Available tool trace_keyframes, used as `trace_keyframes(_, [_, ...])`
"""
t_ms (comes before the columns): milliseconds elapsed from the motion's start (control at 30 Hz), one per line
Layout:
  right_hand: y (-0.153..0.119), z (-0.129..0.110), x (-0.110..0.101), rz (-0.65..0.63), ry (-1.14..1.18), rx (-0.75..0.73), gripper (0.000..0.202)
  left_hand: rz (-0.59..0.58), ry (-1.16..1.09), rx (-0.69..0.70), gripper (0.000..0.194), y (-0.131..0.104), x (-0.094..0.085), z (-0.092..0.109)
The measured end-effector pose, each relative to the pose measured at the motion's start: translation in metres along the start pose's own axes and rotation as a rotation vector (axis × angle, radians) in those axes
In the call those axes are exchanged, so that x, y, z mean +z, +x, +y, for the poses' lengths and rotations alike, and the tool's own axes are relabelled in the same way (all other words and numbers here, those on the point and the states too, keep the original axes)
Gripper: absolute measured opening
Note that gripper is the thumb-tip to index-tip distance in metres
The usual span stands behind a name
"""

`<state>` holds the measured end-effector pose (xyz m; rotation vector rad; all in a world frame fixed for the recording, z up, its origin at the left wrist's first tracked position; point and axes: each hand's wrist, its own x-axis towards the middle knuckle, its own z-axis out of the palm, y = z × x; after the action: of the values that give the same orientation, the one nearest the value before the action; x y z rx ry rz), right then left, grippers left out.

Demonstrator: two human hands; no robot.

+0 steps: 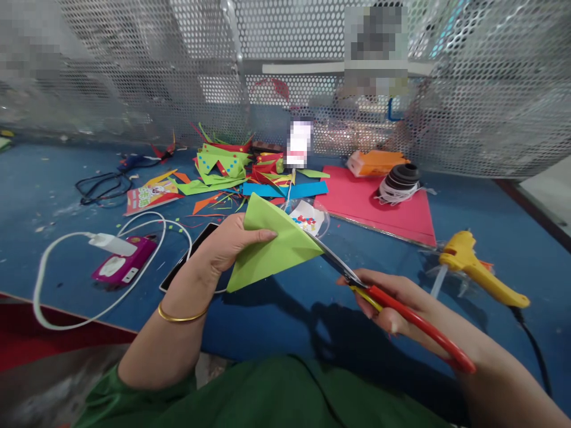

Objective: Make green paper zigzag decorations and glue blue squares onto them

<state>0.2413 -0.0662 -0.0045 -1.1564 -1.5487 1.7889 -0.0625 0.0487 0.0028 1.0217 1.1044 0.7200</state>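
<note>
My left hand pinches a folded piece of lime-green paper, thumb on its near face and fingers hidden behind. In my right hand is a pair of scissors with red and yellow handles. The scissor blades point up and left, and they meet the right edge of the green paper near its corner. How far apart the blades are, I cannot tell. Both hands are above the blue table, close to my body.
Green and red paper pieces are heaped at the back. A lit phone stands behind a dish of small coloured bits. Red sheets and a yellow glue gun lie right; a purple power strip and white cable lie left.
</note>
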Motion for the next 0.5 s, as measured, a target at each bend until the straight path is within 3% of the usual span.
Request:
trace_keyframes(233, [0.0,-0.001,0.003,-0.005,0.02,-0.033,0.071,0.008,0.005,-0.008,0.035,0.0,0.0,0.0])
trace_keyframes(500, [0.001,-0.012,0.011,0.146,-0.076,0.114,0.07,0.005,0.007,-0.003,0.035,-0.001,0.001,0.001])
